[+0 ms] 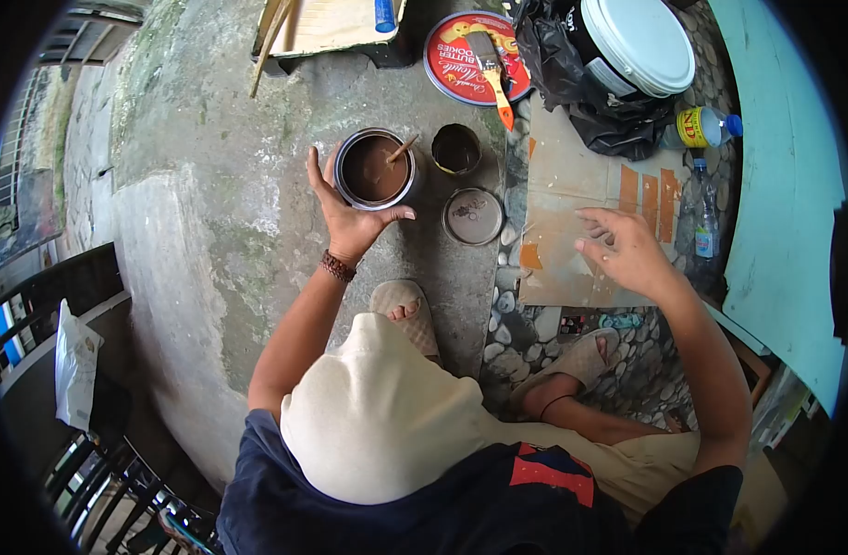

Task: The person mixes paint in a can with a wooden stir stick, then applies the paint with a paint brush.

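A metal paint can (352, 196) of brown paint stands on the concrete, with a wooden stick (402, 150) leaning in it. My left hand (352, 220) is wrapped around its near left side, thumb along the front and fingers on the left, partly hidden behind the can. To its right are a smaller dark open tin (456, 150) and a round lid (472, 216) with dark residue. My right hand (626, 248) hovers over the flattened cardboard (572, 199), fingers apart and slightly curled, holding nothing.
A paintbrush (491, 74) lies on a red cookie-tin lid (447, 69). A paint tray (336, 28) is at the back. A white-lidded bucket (641, 42), black plastic bag (618, 129) and plastic bottles (706, 208) sit near the light-blue panel (785, 185) on the right.
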`<action>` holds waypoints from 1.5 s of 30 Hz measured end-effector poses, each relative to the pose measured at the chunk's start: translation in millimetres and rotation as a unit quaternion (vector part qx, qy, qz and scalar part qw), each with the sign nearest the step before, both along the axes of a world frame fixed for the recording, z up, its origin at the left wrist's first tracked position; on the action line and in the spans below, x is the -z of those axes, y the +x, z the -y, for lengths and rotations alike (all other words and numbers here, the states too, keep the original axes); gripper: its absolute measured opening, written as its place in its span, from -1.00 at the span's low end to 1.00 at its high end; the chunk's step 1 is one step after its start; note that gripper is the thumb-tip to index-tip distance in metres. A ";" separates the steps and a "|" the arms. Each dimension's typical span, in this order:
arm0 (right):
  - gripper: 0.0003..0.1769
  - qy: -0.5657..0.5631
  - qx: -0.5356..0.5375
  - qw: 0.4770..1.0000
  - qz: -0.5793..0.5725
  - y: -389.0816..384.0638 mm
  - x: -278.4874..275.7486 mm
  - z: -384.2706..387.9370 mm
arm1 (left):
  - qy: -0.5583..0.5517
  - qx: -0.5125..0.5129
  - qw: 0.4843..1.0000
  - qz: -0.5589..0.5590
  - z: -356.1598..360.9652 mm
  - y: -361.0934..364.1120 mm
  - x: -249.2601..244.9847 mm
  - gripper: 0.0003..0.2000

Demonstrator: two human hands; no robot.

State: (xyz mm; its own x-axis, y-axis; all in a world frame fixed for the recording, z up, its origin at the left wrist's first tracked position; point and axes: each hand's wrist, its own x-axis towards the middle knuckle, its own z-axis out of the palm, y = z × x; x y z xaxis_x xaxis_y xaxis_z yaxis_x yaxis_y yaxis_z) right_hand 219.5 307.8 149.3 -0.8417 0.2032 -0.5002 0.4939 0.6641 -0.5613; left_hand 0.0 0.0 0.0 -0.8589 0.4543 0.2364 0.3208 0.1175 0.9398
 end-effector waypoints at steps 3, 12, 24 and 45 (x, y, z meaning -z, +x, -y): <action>-0.48 -0.014 0.044 0.997 0.068 14.0 -9.5 5.0 | 0.002 -0.026 1.000 0.009 7.8 17.1 11.0 0.52; -0.50 0.023 0.062 0.995 0.073 43.2 -32.8 -14.8 | -0.096 -0.062 0.993 -0.042 3.8 4.1 2.6 0.11; -0.52 0.088 0.125 0.987 0.042 105.3 -100.3 -55.1 | -0.071 0.050 0.992 -0.096 28.6 2.7 -64.8 0.11; -0.46 -0.184 0.172 0.947 -0.199 111.3 -37.6 -82.1 | 0.049 0.317 0.946 -0.041 -178.6 116.4 -110.3 0.09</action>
